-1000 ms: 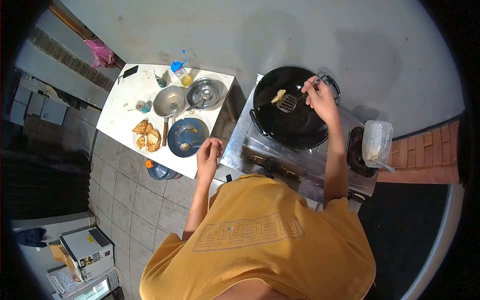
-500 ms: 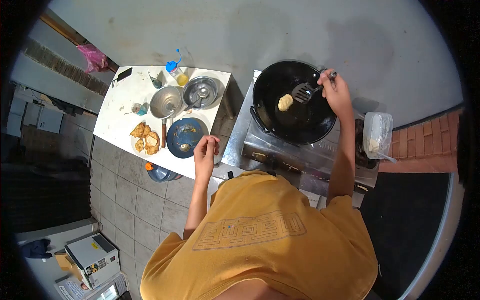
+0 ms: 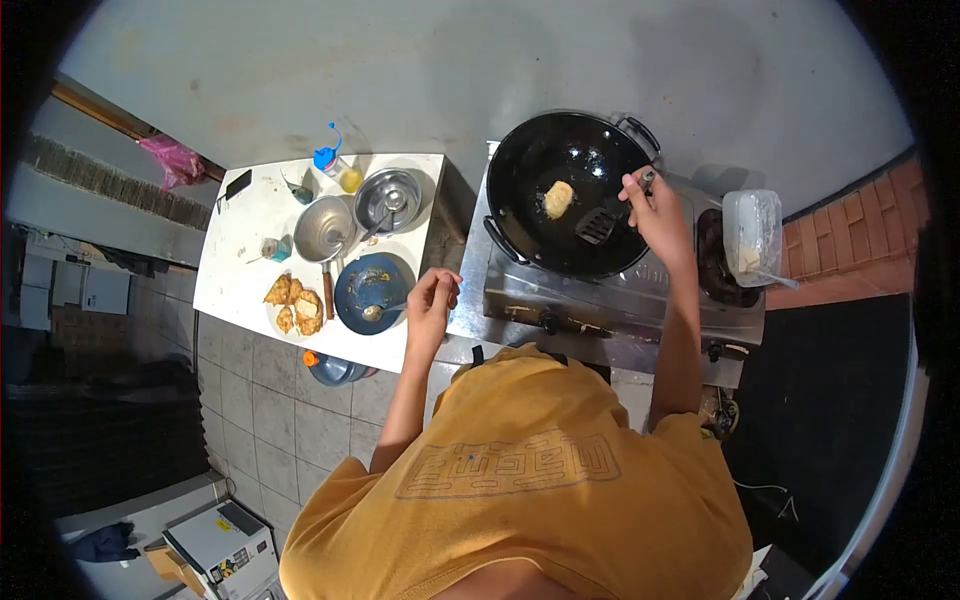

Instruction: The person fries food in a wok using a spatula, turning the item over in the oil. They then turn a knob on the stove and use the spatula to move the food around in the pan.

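My right hand is closed around the handle of a slotted spatula, its black blade low inside a large black wok. A pale, battered piece of food sits in oil in the wok, left of the blade. My left hand hangs with curled fingers and nothing visible in them, beside the table's right edge. Close to its left, a blue plate carries smears of food and a metal spoon, whose handle points toward that hand.
The wok stands on a steel gas stove. A clear plastic tub is at the right burner. On the white table are metal bowls, a saucepan, fried pieces and a blue-capped bottle. A wall stands behind.
The spatula blade has moved right and down, away from the food piece, and the wok's far handle now shows. My left hand has shifted slightly right relative to the plate, exposing the spoon's handle.
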